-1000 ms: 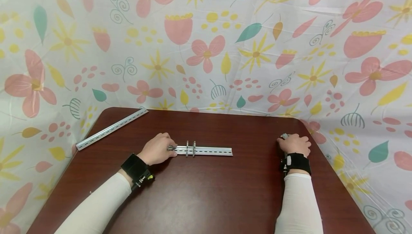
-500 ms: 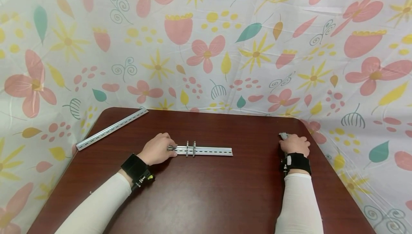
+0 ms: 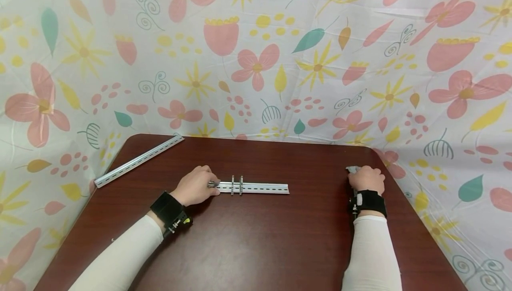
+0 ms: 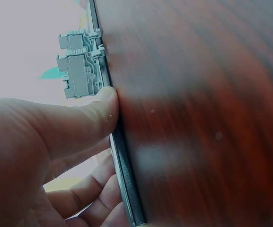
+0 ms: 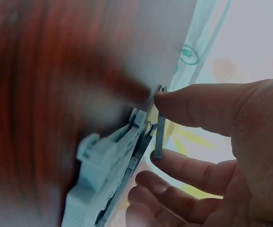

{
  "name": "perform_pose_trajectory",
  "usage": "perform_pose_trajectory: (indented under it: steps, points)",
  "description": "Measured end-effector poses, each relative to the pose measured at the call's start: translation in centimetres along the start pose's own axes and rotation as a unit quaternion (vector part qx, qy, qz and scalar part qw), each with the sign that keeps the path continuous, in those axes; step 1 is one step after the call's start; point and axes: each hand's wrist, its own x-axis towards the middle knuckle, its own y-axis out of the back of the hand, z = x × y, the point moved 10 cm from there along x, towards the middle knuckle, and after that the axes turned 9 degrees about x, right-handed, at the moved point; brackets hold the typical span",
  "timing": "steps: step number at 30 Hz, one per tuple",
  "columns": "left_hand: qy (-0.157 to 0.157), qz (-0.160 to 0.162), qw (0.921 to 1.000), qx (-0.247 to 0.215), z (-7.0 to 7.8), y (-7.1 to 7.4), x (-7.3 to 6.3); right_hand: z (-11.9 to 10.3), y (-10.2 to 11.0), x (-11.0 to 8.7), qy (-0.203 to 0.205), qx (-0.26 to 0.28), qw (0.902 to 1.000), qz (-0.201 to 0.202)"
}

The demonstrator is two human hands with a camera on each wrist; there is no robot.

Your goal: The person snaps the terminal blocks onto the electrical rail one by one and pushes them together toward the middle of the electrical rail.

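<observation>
My left hand [image 3: 196, 185] pinches the left end of a slotted metal DIN rail [image 3: 264, 188], thumb along its near edge. Two thin grey terminal blocks [image 4: 78, 71] stand clipped side by side on that rail, just beyond the thumb in the left wrist view. Over by the table's right side is my right hand [image 3: 366, 181]. Its thumb and index finger pinch a thin dark grey plate-like piece [image 5: 160, 137] edge-on, its kind unclear. Close to the fingertips a light grey terminal block [image 5: 103, 172] lies on the table.
A second DIN rail [image 3: 140, 161] lies slantwise at the table's back left corner. The dark brown table [image 3: 256, 246] has rounded back corners, and a flowered cloth [image 3: 256, 60] hangs behind it and at both sides.
The fingers of my right hand have shifted slightly, and more of the grey piece shows past them. My left hand, the rail and its blocks stay put.
</observation>
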Motion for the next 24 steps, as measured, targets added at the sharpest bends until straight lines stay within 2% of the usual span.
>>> perform_pose_trajectory:
  steps: [12, 19, 24]
  points:
    - [-0.003, 0.0, 1.0, -0.001, 0.0, 0.0, 0.0, -0.4, 0.2, 0.5, 0.025, 0.024, 0.9991, 0.026]
    - [-0.003, 0.001, 1.0, -0.004, 0.0, 0.1, -0.1, -1.6, 0.4, 0.0, 0.041, 0.03, 0.9982, 0.032]
    - [-0.003, 0.001, 1.0, -0.005, 0.0, 0.1, -0.1, -2.3, 0.2, 0.4, 0.058, 0.031, 0.9968, 0.046]
